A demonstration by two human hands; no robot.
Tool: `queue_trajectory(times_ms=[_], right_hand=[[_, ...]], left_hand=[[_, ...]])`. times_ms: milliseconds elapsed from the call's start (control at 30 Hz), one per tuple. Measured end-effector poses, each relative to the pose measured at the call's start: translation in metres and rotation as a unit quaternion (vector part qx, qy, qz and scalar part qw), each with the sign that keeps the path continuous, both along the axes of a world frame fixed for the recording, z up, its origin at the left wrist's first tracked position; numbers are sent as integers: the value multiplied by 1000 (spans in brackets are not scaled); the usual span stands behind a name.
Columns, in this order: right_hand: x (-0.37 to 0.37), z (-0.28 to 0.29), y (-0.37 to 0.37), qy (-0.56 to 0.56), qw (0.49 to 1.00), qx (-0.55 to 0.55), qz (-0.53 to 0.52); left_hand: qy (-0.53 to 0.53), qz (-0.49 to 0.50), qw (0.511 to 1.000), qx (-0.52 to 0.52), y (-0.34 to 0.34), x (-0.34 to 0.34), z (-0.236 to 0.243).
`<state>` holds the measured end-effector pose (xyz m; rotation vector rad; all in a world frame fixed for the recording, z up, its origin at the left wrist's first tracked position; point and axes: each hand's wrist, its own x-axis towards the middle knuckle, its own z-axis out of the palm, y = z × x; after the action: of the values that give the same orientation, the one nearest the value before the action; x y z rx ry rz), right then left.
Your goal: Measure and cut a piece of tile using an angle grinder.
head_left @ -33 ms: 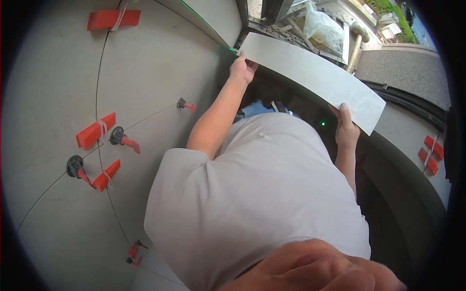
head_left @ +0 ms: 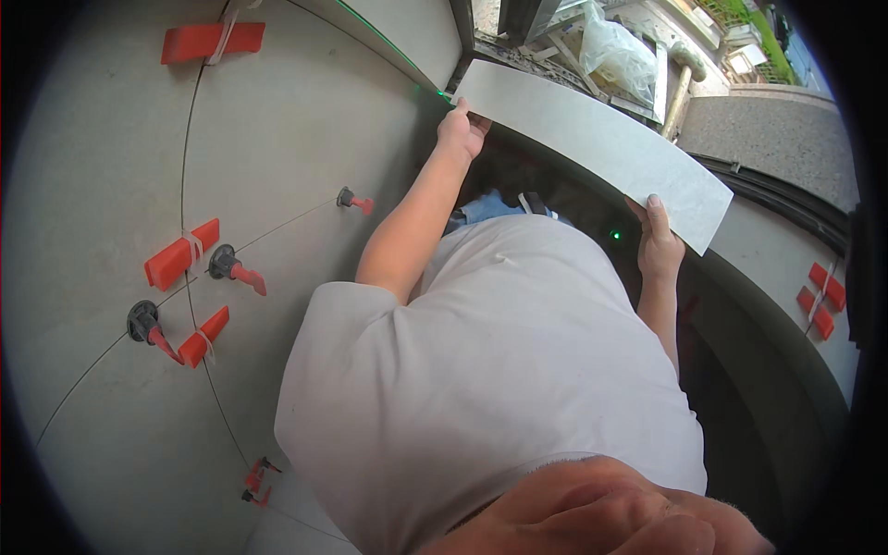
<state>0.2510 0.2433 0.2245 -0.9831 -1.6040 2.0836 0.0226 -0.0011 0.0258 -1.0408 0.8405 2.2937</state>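
A long, pale grey tile strip (head_left: 592, 143) lies across the window opening in front of me, its left end close to the corner of the tiled wall. My left hand (head_left: 462, 134) grips the near edge at that left end, one fingertip showing on top and other fingers below. Toward the strip's right end, my right hand (head_left: 660, 242) pinches the near edge, thumb on the upper face and fingers mostly hidden underneath. Whether the strip rests on something beneath, I cannot tell.
On the left tiled wall (head_left: 287, 120) are red wedges (head_left: 183, 254) and round black levelling clips with red handles (head_left: 222, 262). Beyond the strip lie a clear plastic bag (head_left: 618, 57) and a mallet (head_left: 683, 83). More red wedges (head_left: 821, 301) stick out at right. A green laser line (head_left: 379, 35) runs along the wall.
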Motion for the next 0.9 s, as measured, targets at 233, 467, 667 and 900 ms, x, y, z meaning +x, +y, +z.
queue_trajectory(times_ms=[233, 467, 667, 900], right_hand=[[-1, -54, 28, 1, 986, -165, 7], [-4, -77, 39, -15, 975, -221, 19], [5, -105, 54, 5, 963, -271, 13], [7, -119, 51, -19, 958, -285, -18]], left_hand=[[27, -17, 999, -21, -5, -17, -21], [28, -28, 998, -54, -4, -22, -21], [31, -44, 996, -67, -2, -22, -22], [33, -58, 994, -90, -7, -24, -22]])
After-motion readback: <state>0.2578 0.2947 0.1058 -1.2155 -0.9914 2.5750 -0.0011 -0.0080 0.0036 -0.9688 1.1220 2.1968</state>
